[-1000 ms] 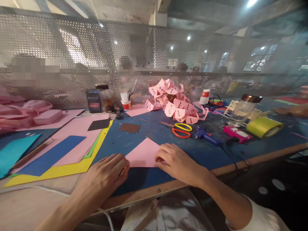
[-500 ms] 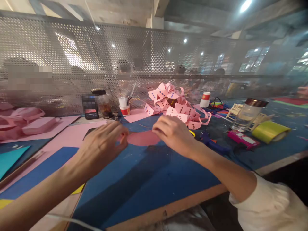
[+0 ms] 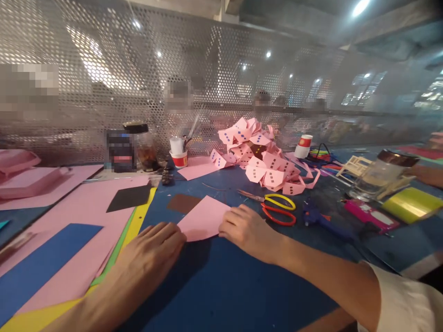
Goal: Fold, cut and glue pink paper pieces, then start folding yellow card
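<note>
A piece of pink paper is held between my two hands over the blue tabletop, its pointed corner facing away from me. My left hand grips its left corner, fingers closed with the tips partly hidden. At the right corner, my right hand pinches the paper's edge. Just behind it lies a small brown piece of paper. Scissors with one yellow and one red handle rest beyond my right hand.
Folded pink paper pieces with dark squares are heaped at the back. Coloured sheets lie left. A blue glue gun, a magenta tool, a lidded glass jar and a yellow roll stand right. A perforated metal screen rises behind.
The pink paper and both hands have come lower and nearer to me. The paper now shows its broad face. The scissors and the brown piece have come into sight. The view has shifted slightly.
</note>
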{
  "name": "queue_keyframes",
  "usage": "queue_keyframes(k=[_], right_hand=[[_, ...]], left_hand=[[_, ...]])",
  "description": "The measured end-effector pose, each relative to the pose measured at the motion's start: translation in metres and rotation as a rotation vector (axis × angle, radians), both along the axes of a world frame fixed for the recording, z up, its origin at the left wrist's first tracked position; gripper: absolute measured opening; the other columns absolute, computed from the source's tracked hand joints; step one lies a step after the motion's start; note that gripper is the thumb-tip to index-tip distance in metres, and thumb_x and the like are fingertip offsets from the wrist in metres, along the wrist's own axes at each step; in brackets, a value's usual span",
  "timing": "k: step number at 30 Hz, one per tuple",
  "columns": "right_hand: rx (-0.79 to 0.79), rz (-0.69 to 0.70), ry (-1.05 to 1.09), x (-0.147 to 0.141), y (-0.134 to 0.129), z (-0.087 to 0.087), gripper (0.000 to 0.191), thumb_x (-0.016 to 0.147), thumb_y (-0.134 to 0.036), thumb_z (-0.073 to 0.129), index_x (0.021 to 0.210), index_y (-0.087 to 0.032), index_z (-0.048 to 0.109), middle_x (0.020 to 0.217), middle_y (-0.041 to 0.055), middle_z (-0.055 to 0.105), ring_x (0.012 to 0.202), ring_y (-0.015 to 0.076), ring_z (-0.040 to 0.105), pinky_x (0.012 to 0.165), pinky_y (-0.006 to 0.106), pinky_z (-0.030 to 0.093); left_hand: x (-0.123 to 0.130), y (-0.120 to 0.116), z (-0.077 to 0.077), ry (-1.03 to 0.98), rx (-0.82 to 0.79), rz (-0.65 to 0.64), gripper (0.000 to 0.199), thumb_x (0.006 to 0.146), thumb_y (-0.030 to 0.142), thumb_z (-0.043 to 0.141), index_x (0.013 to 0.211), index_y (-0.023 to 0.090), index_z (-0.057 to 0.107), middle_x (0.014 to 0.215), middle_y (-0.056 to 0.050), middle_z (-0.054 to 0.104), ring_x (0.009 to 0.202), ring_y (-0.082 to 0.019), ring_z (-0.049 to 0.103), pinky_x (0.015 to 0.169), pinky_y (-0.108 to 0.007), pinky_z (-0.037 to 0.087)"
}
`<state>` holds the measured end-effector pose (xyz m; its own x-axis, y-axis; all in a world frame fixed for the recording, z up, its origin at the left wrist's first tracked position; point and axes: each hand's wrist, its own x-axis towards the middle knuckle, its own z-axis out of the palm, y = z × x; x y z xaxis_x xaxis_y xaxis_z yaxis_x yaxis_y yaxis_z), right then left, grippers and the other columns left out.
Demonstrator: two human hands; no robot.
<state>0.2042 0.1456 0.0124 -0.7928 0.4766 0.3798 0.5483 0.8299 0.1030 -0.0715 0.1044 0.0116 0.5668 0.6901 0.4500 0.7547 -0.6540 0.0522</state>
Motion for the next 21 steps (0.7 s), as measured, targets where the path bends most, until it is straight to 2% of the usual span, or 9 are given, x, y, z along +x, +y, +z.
queue_keyframes(k=[7, 14, 17, 21], right_hand=[[-0.33, -0.048, 0.138, 0.001, 0.002, 0.003, 0.017, 0.098, -0.032, 0.058, 0.091, -0.02, 0.068, 0.095, 0.0013, 0.067, 0.093, 0.0156, 0.06, 0.084, 0.032, 0.038], [-0.469, -0.04, 0.191, 0.0, 0.0, 0.008, 0.012, 0.093, -0.029, 0.065, 0.087, -0.02, 0.069, 0.093, 0.0006, 0.069, 0.09, 0.0145, 0.062, 0.086, 0.029, 0.042], [-0.513, -0.068, 0.2, -0.001, -0.002, 0.01, 0.009, 0.091, -0.026, 0.067, 0.086, -0.02, 0.07, 0.092, 0.0001, 0.069, 0.088, 0.0135, 0.062, 0.082, 0.026, 0.043], [-0.602, -0.136, 0.222, -0.003, -0.001, 0.012, 0.008, 0.087, -0.026, 0.071, 0.082, -0.02, 0.069, 0.088, -0.0005, 0.068, 0.079, 0.012, 0.061, 0.069, 0.023, 0.041]], left_hand=[[-0.009, -0.001, -0.012, -0.078, -0.158, 0.056, 0.023, 0.099, 0.034, 0.043, 0.089, 0.024, 0.062, 0.09, -0.002, 0.064, 0.081, -0.017, 0.063, 0.07, -0.027, 0.046], [-0.007, -0.004, -0.01, -0.13, -0.29, 0.106, 0.016, 0.094, 0.036, 0.051, 0.088, 0.026, 0.062, 0.092, 0.0, 0.064, 0.085, -0.017, 0.061, 0.075, -0.027, 0.047], [-0.005, -0.006, -0.008, -0.131, -0.305, 0.12, 0.016, 0.093, 0.036, 0.053, 0.086, 0.025, 0.062, 0.09, -0.001, 0.064, 0.083, -0.018, 0.061, 0.074, -0.029, 0.046], [-0.005, -0.003, -0.011, -0.123, -0.334, 0.152, 0.02, 0.092, 0.04, 0.054, 0.082, 0.025, 0.062, 0.083, -0.001, 0.064, 0.079, -0.019, 0.059, 0.071, -0.029, 0.045]])
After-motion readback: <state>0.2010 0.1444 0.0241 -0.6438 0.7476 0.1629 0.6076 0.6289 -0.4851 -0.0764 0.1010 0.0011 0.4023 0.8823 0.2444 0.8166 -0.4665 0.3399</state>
